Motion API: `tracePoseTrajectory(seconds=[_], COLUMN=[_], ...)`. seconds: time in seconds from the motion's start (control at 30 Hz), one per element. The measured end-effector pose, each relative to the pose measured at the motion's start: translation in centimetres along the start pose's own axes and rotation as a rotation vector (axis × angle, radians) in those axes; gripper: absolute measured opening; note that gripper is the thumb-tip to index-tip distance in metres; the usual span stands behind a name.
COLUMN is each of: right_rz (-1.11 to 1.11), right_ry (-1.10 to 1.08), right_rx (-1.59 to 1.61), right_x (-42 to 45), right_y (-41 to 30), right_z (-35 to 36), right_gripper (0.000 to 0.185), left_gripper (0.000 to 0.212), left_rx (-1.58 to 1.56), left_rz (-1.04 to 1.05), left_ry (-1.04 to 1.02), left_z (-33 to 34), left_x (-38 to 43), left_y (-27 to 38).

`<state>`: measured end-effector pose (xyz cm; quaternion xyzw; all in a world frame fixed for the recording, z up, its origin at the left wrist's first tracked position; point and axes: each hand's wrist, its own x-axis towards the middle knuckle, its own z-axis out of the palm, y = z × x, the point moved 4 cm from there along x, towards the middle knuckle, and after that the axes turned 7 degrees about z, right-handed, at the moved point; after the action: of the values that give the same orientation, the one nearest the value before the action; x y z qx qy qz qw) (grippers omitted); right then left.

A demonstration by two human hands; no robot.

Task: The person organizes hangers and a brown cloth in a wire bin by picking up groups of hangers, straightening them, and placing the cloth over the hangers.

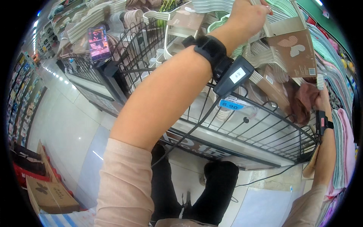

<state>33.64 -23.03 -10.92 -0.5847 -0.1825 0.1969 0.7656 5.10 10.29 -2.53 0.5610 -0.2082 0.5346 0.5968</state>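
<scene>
My left hand [249,17] reaches to the far side of the wire bin, its fingers closed at the top edge of a pack of white plastic hangers. The pack's brown cardboard sleeve [292,54] bears butterfly prints and tilts between my two hands. At the right, my right hand [324,98] holds a crumpled brown cloth [305,99]; part of its fingers is hidden. The white end of a hanger [320,82] meets the right hand's upper side. Beneath lie more beige hangers [263,55] in brown sleeves.
The black wire bin [249,136] carries a blue price tag [231,105]. A phone [98,42] with a lit screen stands at its left corner. Folded towels [344,147] line the right side. A cardboard box [52,195] sits lower left. A black cable [195,127] runs from my left wrist device.
</scene>
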Motion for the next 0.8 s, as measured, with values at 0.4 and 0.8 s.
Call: tracePoseTrajectory(seconds=[0.4, 0.8], right_rz=[-0.042, -0.043], right_ry=[-0.046, 0.056], right_rx=[0.114, 0.058], right_x=[-0.9, -0.5], right_y=[-2.0, -1.9], right_z=[3.6, 2.5], right_gripper=[0.029, 0.033], left_gripper=[0.016, 0.029], left_rx=[0.050, 0.407], left_rz=[-0.041, -0.221], left_ry=[0.105, 0.236], left_z=[-1.9, -2.5], left_x=[1.0, 0.4], left_y=[-2.0, -1.5])
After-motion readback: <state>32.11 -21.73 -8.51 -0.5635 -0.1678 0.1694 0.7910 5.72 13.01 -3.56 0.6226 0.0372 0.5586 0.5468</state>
